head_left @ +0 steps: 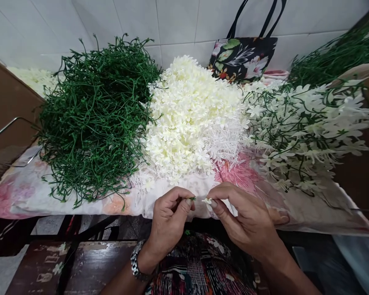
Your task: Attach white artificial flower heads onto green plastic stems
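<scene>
My left hand [172, 213] pinches a green plastic stem [193, 198], its tip poking out to the right between thumb and forefinger. Facing it, a small gap away, my right hand [242, 215] holds a small white artificial flower [208, 201] between thumb and forefinger. Both hands are just over the front edge of the cloth-covered table. Beyond them rises a heap of loose cream-white flower heads [184, 119], with thin white stamen-like pieces [226, 139] at its right side. A tangled pile of green stems [98, 119] lies to the left.
Green stems bearing white flowers [307, 127] are piled on the right. A black floral bag [242, 59] stands against the tiled wall [178, 20]. A cardboard box [9, 102] borders the left side, with a bent metal wire [6, 131] near it. The floral tablecloth [18, 192] hangs along the front.
</scene>
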The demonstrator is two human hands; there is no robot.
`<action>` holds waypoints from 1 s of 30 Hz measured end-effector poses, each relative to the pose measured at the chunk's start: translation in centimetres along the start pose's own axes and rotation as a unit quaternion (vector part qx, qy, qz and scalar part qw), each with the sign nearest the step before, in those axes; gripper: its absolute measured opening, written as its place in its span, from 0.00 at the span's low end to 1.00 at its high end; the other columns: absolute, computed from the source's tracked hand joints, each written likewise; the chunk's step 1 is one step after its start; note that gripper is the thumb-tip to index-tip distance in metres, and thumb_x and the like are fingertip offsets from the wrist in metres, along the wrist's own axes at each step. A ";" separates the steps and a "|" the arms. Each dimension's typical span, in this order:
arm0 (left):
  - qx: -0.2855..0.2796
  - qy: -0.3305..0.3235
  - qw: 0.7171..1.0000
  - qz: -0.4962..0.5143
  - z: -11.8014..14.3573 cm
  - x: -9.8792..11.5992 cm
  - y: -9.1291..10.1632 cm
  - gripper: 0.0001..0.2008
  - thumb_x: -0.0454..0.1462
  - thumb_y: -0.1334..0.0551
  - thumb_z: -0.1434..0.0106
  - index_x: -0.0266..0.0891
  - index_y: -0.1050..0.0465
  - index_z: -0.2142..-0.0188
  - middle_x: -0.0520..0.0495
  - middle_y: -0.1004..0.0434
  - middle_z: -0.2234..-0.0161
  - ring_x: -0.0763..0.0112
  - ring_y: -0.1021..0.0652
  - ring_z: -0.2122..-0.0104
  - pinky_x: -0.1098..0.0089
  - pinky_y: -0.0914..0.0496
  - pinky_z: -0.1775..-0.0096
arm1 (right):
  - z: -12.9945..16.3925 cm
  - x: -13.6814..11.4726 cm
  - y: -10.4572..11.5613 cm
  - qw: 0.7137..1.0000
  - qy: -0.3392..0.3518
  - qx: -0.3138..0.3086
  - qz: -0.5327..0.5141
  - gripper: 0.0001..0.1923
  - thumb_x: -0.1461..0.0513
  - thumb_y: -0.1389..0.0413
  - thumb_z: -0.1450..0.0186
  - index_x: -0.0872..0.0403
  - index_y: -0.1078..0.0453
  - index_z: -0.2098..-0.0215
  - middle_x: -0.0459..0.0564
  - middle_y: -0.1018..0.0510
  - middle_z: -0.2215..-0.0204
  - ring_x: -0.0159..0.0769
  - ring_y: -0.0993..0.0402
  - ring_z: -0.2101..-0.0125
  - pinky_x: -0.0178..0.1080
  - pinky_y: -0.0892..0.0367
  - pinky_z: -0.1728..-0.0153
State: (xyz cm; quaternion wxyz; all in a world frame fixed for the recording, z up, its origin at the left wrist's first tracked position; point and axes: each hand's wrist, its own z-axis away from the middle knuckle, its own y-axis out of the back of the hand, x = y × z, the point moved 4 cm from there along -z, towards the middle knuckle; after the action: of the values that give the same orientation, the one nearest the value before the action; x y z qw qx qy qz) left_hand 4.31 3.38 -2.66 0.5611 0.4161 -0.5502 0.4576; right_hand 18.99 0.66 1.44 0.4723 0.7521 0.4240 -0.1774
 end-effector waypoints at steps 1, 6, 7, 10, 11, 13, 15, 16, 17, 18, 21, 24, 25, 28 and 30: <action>-0.005 -0.004 1.000 0.003 0.0 0.0 0.0 0.05 0.33 0.41 0.41 0.37 0.29 0.73 0.55 0.31 0.80 0.80 0.33 0.81 0.79 0.37 0.78 | 0.0 -0.2 0.0 1.000 0.003 -0.003 -0.001 0.05 0.69 0.50 0.35 0.55 0.36 0.68 0.45 0.31 0.77 0.28 0.35 0.75 0.31 0.38 0.74; -0.016 -0.068 0.996 -0.047 0.2 0.3 0.1 0.05 0.33 0.41 0.41 0.37 0.27 0.72 0.53 0.29 0.79 0.78 0.29 0.79 0.79 0.34 0.75 | -0.3 -0.9 0.0 1.000 0.022 -0.021 0.002 0.06 0.70 0.50 0.35 0.56 0.36 0.68 0.46 0.30 0.76 0.28 0.35 0.74 0.31 0.38 0.73; -0.013 -0.087 0.994 -0.062 0.2 0.4 0.2 0.05 0.32 0.41 0.41 0.37 0.27 0.71 0.53 0.28 0.79 0.78 0.28 0.78 0.79 0.34 0.74 | -0.4 -1.1 0.0 0.999 0.027 -0.025 0.004 0.06 0.70 0.51 0.35 0.56 0.35 0.68 0.46 0.30 0.76 0.28 0.35 0.74 0.32 0.38 0.72; -0.011 -0.141 0.984 -0.104 0.3 0.9 0.1 0.06 0.29 0.42 0.41 0.37 0.27 0.72 0.53 0.28 0.78 0.78 0.28 0.78 0.80 0.34 0.74 | -0.5 -1.2 -0.1 0.998 0.039 -0.036 0.018 0.07 0.70 0.51 0.35 0.57 0.35 0.69 0.47 0.30 0.77 0.30 0.35 0.74 0.33 0.38 0.71; -0.015 -0.154 0.981 -0.116 0.3 1.0 0.0 0.07 0.29 0.42 0.41 0.37 0.28 0.72 0.53 0.28 0.78 0.78 0.28 0.78 0.80 0.34 0.74 | -0.5 -1.2 -0.1 0.998 0.043 -0.040 0.025 0.07 0.70 0.51 0.35 0.57 0.34 0.69 0.47 0.30 0.77 0.30 0.35 0.74 0.33 0.38 0.72; -0.022 -0.169 0.976 -0.139 0.3 1.2 -0.1 0.07 0.28 0.43 0.41 0.36 0.28 0.73 0.53 0.29 0.79 0.78 0.29 0.78 0.79 0.35 0.75 | -0.5 -1.0 -0.3 0.997 0.046 -0.048 0.035 0.08 0.70 0.52 0.35 0.57 0.34 0.69 0.47 0.30 0.77 0.31 0.35 0.74 0.34 0.38 0.72; -0.027 -0.170 0.972 -0.160 0.2 1.1 -0.3 0.08 0.28 0.44 0.40 0.36 0.28 0.73 0.52 0.29 0.79 0.78 0.29 0.79 0.78 0.35 0.75 | -0.5 -0.7 -0.5 0.997 0.045 -0.051 0.036 0.08 0.70 0.52 0.35 0.57 0.34 0.69 0.48 0.30 0.77 0.31 0.35 0.74 0.34 0.38 0.73; -0.028 -0.169 0.971 -0.169 0.1 1.0 -0.4 0.08 0.28 0.44 0.40 0.35 0.28 0.73 0.52 0.29 0.79 0.77 0.29 0.79 0.78 0.35 0.75 | -0.4 -0.6 -0.5 0.997 0.044 -0.051 0.034 0.08 0.70 0.52 0.35 0.57 0.34 0.69 0.48 0.30 0.77 0.31 0.35 0.74 0.34 0.38 0.73; -0.029 -0.167 0.970 -0.175 0.1 0.9 -0.4 0.08 0.28 0.44 0.40 0.35 0.29 0.73 0.52 0.29 0.79 0.77 0.29 0.79 0.78 0.35 0.75 | -0.4 -0.4 -0.6 0.997 0.042 -0.049 0.034 0.08 0.70 0.52 0.35 0.57 0.34 0.69 0.48 0.30 0.77 0.31 0.35 0.74 0.34 0.37 0.73; -0.029 -0.165 0.969 -0.180 -0.1 0.8 -0.5 0.08 0.28 0.45 0.40 0.35 0.29 0.73 0.52 0.29 0.79 0.77 0.30 0.79 0.78 0.36 0.76 | -0.3 -0.2 -0.7 0.998 0.040 -0.047 0.034 0.07 0.70 0.52 0.35 0.57 0.34 0.69 0.48 0.30 0.77 0.31 0.35 0.75 0.34 0.37 0.73; -0.024 -0.162 0.969 -0.186 -0.4 0.4 -0.5 0.09 0.28 0.45 0.41 0.36 0.29 0.73 0.54 0.31 0.80 0.78 0.31 0.80 0.78 0.37 0.77 | -0.3 0.4 -1.0 0.998 0.031 -0.040 0.037 0.08 0.71 0.52 0.35 0.56 0.35 0.69 0.47 0.30 0.78 0.31 0.35 0.75 0.33 0.38 0.74; -0.026 -0.158 0.968 -0.191 -0.6 0.1 -0.6 0.09 0.28 0.45 0.42 0.36 0.30 0.75 0.54 0.32 0.81 0.78 0.32 0.81 0.78 0.38 0.78 | -0.4 0.9 -1.4 0.999 0.027 -0.028 0.027 0.08 0.71 0.52 0.36 0.55 0.36 0.70 0.46 0.32 0.79 0.30 0.35 0.76 0.32 0.39 0.76; -0.028 -0.154 0.969 -0.192 -0.6 0.1 -0.6 0.09 0.28 0.45 0.43 0.37 0.30 0.75 0.55 0.33 0.82 0.78 0.32 0.81 0.78 0.39 0.78 | -0.4 1.0 -1.5 0.999 0.027 -0.025 0.023 0.08 0.71 0.52 0.36 0.55 0.37 0.70 0.45 0.32 0.79 0.30 0.35 0.76 0.32 0.39 0.76; -0.022 -0.136 0.973 -0.187 -0.7 0.0 -0.7 0.08 0.28 0.46 0.43 0.37 0.31 0.75 0.55 0.34 0.83 0.78 0.34 0.82 0.78 0.39 0.79 | -0.3 1.3 -2.0 1.000 0.019 -0.019 0.015 0.08 0.70 0.52 0.36 0.54 0.37 0.71 0.45 0.33 0.79 0.30 0.35 0.77 0.31 0.39 0.77; -0.017 -0.122 0.976 -0.181 -0.7 -0.1 -0.7 0.09 0.28 0.46 0.43 0.37 0.30 0.75 0.56 0.34 0.83 0.79 0.35 0.83 0.78 0.40 0.79 | -0.2 1.5 -2.1 1.000 0.006 -0.013 0.017 0.07 0.70 0.52 0.37 0.54 0.38 0.71 0.44 0.34 0.80 0.29 0.36 0.78 0.31 0.39 0.78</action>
State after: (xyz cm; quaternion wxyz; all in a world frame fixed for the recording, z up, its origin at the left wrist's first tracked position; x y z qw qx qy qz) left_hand 5.15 3.94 -2.72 0.5701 0.5518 -0.5377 0.2853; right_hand 18.08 1.93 -0.64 0.4821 0.7541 0.4164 -0.1599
